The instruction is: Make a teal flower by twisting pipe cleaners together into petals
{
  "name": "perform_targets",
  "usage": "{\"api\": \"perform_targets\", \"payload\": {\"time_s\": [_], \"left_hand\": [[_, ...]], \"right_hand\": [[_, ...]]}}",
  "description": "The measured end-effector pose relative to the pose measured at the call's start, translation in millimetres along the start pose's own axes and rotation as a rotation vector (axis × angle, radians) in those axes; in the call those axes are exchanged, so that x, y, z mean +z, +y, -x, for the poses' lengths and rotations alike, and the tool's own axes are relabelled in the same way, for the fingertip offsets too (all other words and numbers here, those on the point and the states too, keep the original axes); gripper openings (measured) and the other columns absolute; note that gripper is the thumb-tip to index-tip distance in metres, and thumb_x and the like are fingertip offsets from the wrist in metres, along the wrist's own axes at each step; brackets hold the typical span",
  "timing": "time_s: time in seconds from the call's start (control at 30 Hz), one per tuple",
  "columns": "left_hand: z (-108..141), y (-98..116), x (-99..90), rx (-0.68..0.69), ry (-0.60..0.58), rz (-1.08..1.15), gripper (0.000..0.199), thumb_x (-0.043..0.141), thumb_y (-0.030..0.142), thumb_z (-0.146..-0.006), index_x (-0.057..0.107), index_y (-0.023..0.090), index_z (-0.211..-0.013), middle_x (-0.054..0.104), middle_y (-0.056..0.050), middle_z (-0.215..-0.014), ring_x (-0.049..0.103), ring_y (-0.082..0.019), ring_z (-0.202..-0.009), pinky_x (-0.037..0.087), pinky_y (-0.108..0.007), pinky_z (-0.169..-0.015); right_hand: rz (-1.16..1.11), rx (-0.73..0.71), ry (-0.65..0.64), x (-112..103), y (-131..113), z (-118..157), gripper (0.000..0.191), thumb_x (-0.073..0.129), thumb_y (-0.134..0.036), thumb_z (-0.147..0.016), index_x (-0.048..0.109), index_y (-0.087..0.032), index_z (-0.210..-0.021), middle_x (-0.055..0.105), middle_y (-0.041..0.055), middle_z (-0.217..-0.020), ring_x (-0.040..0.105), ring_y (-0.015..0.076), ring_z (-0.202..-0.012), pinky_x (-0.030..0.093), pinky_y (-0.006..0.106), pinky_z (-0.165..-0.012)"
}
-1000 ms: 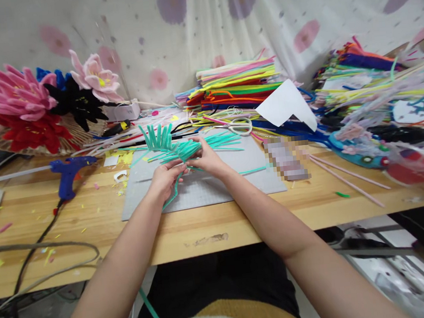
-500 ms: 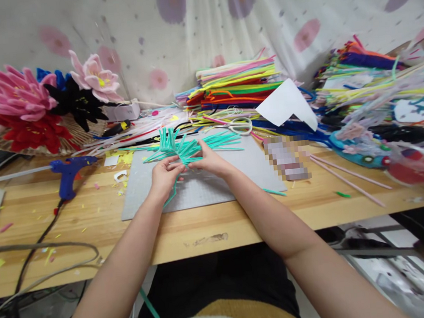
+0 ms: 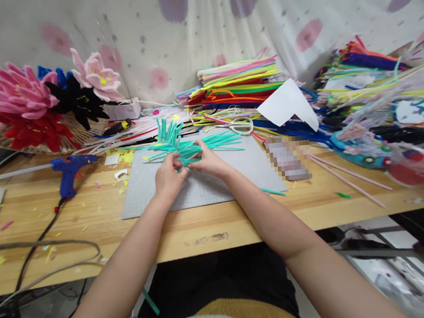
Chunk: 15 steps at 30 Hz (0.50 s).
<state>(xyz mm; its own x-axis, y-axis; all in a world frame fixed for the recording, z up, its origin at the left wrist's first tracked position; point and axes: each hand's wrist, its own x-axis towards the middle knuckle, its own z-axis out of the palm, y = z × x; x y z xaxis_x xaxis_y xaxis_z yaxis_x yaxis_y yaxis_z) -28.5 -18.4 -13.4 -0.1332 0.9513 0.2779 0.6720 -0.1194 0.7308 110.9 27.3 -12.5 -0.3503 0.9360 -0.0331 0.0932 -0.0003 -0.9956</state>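
Observation:
A bunch of teal pipe cleaners (image 3: 170, 135), its stems fanned upward and sideways, is held between my two hands above a grey cutting mat (image 3: 207, 187). My left hand (image 3: 169, 173) has its fingers curled in at the near left side of the bunch. At the right side, my right hand (image 3: 209, 160) pinches the base with thumb and fingers. More teal pipe cleaners (image 3: 223, 140) lie behind on the mat, and a single teal stem (image 3: 274, 192) rests at its right edge. My fingers partly hide the base of the bunch.
To the left lie a blue glue gun (image 3: 67, 175) and its cord. Fuzzy flowers (image 3: 18, 92) stand behind it. Scissors (image 3: 242, 126), white paper (image 3: 287, 102) and stacks of coloured pipe cleaners (image 3: 238, 84) line the back. Two pink stems (image 3: 349, 178) lie at right.
My left hand has turned and curled its fingers more tightly at the bunch. The upright teal stems spread higher, and the stem hanging below my left hand is out of sight. My right hand stays put.

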Motion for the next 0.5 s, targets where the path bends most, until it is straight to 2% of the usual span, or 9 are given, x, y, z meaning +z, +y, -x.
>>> {"api": "perform_targets", "payload": {"time_s": [0.1, 0.2, 0.33, 0.43, 0.5], "left_hand": [[1, 4, 2.1, 0.056, 0.04, -0.066, 0.037, 0.057, 0.014, -0.069, 0.054, 0.019, -0.106, 0.065, -0.002, -0.082, 0.061, -0.017, -0.075, 0.044, -0.027, -0.07], [2, 5, 4.5, 0.034, 0.044, 0.015, 0.036, 0.058, 0.017, -0.071, 0.052, 0.021, -0.106, 0.064, -0.002, -0.083, 0.06, -0.016, -0.071, 0.042, -0.026, -0.067], [4, 3, 4.7, -0.044, 0.015, 0.102, 0.035, 0.06, 0.021, -0.071, 0.05, 0.022, -0.105, 0.064, -0.001, -0.079, 0.058, -0.016, -0.063, 0.039, -0.025, -0.062], [6, 4, 4.9, -0.032, 0.009, 0.011, 0.034, 0.057, 0.019, -0.072, 0.05, 0.023, -0.105, 0.066, -0.002, -0.082, 0.059, -0.016, -0.066, 0.038, -0.026, -0.063], [7, 6, 6.3, -0.022, 0.026, -0.027, 0.033, 0.056, 0.017, -0.072, 0.05, 0.023, -0.104, 0.066, -0.002, -0.085, 0.059, -0.016, -0.067, 0.039, -0.026, -0.064]], "right_hand": [[-0.073, 0.017, -0.008, -1, -1, 0, 0.075, 0.068, -0.014, -0.052, 0.032, -0.024, -0.117, 0.054, -0.0074, -0.07, 0.053, 0.0089, -0.055, 0.04, 0.018, -0.046], [-0.094, 0.003, 0.03, -3, 0, 0, 0.075, 0.073, -0.019, -0.052, 0.034, -0.023, -0.116, 0.054, -0.0071, -0.069, 0.054, 0.0094, -0.055, 0.042, 0.02, -0.048], [-0.071, -0.032, 0.131, 2, 5, -4, 0.077, 0.079, -0.027, -0.048, 0.037, -0.022, -0.112, 0.056, -0.0048, -0.073, 0.059, 0.0133, -0.068, 0.048, 0.026, -0.06], [-0.031, -0.043, 0.243, 8, 9, -7, 0.078, 0.081, -0.027, -0.044, 0.038, -0.022, -0.11, 0.057, -0.0033, -0.075, 0.06, 0.017, -0.08, 0.048, 0.03, -0.071], [-0.034, -0.037, 0.279, 12, 9, -8, 0.078, 0.081, -0.026, -0.045, 0.038, -0.022, -0.11, 0.058, -0.0035, -0.074, 0.061, 0.018, -0.083, 0.048, 0.032, -0.074]]}}
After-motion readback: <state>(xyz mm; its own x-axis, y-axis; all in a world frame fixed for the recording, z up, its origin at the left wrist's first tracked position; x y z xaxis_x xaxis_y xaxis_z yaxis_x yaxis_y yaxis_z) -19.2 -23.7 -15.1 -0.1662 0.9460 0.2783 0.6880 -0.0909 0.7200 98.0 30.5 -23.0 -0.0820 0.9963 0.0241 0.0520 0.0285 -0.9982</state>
